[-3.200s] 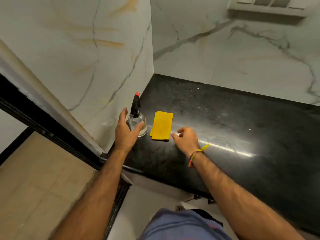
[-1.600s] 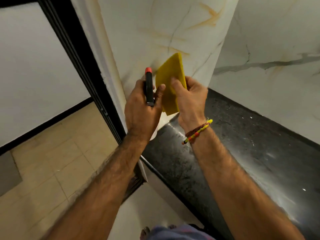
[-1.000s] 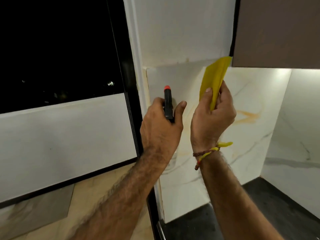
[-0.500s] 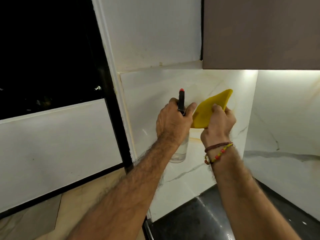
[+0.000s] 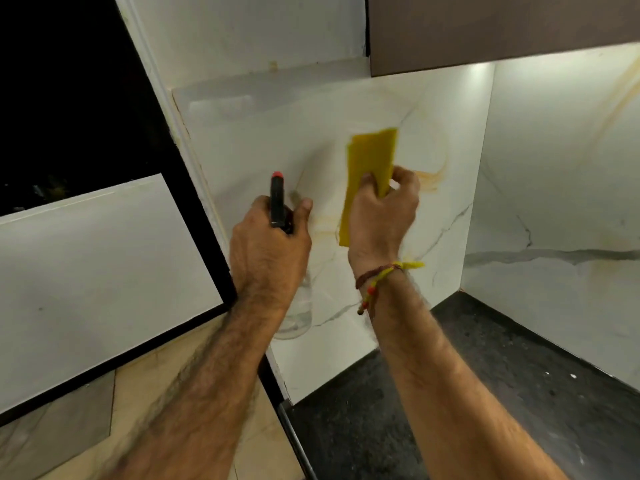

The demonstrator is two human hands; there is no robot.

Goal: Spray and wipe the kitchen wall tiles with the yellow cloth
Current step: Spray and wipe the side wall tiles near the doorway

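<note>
My left hand (image 5: 268,247) grips a spray bottle (image 5: 277,199) with a black head and red tip; its clear body shows below my wrist. The nozzle points at the white marble-look wall tile (image 5: 277,133) on the left side wall. My right hand (image 5: 381,216) holds the folded yellow cloth (image 5: 370,157) upright, close against the same tile, to the right of the bottle. The cloth looks a little blurred. Whether the cloth touches the tile I cannot tell.
A brown wall cabinet (image 5: 502,26) hangs above. The black countertop (image 5: 502,393) runs below to the right, meeting the back wall tile (image 5: 561,202). A dark window (image 5: 69,98) and black frame (image 5: 194,216) stand to the left, beige floor (image 5: 86,410) below.
Both hands lifted the bottle and cloth from the countertop up to the side wall tile. In the last half second the cloth moved up and right and now stands upright.
</note>
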